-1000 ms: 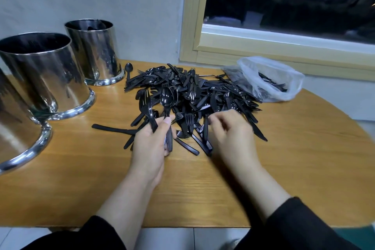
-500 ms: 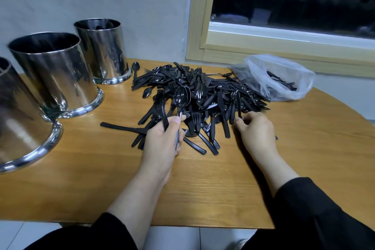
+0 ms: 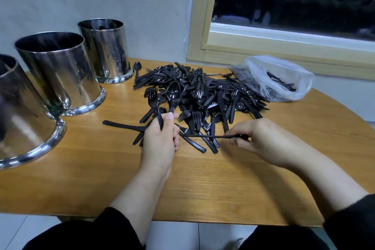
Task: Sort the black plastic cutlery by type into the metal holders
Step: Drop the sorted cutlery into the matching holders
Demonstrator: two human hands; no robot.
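Note:
A heap of black plastic cutlery [image 3: 205, 91] lies in the middle of the wooden table [image 3: 203, 184]. My left hand [image 3: 161, 138] grips a spoon [image 3: 172, 92] and a fork [image 3: 152, 97] upright by their handles at the heap's near edge. My right hand [image 3: 261, 140] pinches a thin black knife [image 3: 205, 136] by one end; it lies level, pointing left toward my left hand. Three shiny metal holders stand at the left: a near one [image 3: 22, 119], a middle one [image 3: 58, 71] and a far one [image 3: 105, 48].
A clear plastic bag [image 3: 282, 75] with a few pieces of cutlery inside lies at the back right, under the window frame [image 3: 284, 50]. A single spoon [image 3: 137, 67] rests beside the far holder. A loose knife [image 3: 121, 125] lies left of my left hand.
My right hand has come back from the heap's right side toward me, pulling a knife out level. My left hand keeps hold of the spoon and fork.

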